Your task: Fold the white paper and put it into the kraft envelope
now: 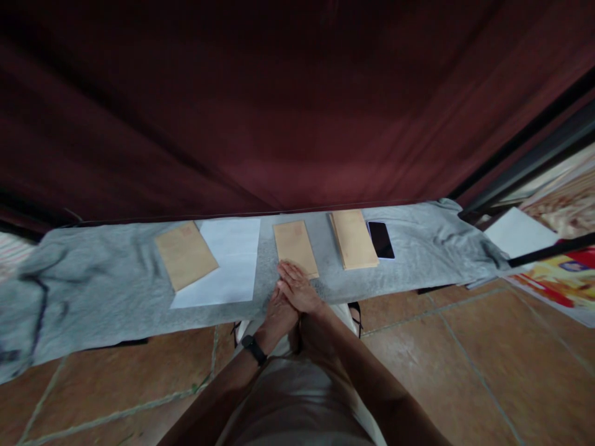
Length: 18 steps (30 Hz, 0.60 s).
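Note:
My right hand [300, 290] lies across my left hand [281, 311] at the front edge of the cloth-covered surface. The right fingers are stretched flat, with their tips over the lower edge of a brown paper envelope [294, 240]. The left hand is open, partly hidden under the right one; a dark watch [253, 350] is on that wrist. Neither hand holds anything. To the right is a small stack of brown envelopes [356, 238]. Another brown envelope [185, 257] lies at an angle on the left, overlapping a white paper sheet [237, 260].
A dark phone [381, 240] lies beside the stack. Grey cloth [423, 248] covers the narrow surface, and a dark red curtain-like fabric [288, 124] rises behind it. A white sheet [520, 232] and a colourful printed box or packet [564, 279] are at the far right. Below is tiled floor [455, 371].

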{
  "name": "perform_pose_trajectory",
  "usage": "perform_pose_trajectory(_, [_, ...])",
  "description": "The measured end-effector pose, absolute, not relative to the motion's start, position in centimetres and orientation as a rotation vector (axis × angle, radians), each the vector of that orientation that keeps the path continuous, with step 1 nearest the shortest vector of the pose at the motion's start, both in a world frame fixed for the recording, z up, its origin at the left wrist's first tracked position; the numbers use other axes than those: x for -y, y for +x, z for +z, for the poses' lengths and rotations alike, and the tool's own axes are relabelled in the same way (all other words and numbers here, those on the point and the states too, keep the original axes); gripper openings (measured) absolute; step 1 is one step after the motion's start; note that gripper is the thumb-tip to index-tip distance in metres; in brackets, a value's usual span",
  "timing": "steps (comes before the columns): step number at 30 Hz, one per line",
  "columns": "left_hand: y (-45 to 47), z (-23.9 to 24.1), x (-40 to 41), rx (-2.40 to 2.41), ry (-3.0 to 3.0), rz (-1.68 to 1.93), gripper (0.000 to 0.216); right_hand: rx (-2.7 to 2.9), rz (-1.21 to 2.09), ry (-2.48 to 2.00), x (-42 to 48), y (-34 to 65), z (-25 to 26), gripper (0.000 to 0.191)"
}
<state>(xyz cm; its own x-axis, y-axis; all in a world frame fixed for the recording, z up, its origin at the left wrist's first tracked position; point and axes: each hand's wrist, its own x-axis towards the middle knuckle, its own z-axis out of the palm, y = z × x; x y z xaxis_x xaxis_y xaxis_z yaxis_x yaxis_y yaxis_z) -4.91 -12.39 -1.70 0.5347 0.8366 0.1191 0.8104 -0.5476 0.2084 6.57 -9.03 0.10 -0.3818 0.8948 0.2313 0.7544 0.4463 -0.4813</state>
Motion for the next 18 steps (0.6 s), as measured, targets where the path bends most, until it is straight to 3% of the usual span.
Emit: perform_pose_trajectory(18, [-5.0, 0.3, 13.0, -1.475, 2.685, 0.341, 0.065, 2.261, 0.213, -1.491, 10.7, 9.4, -0.6, 0.057])
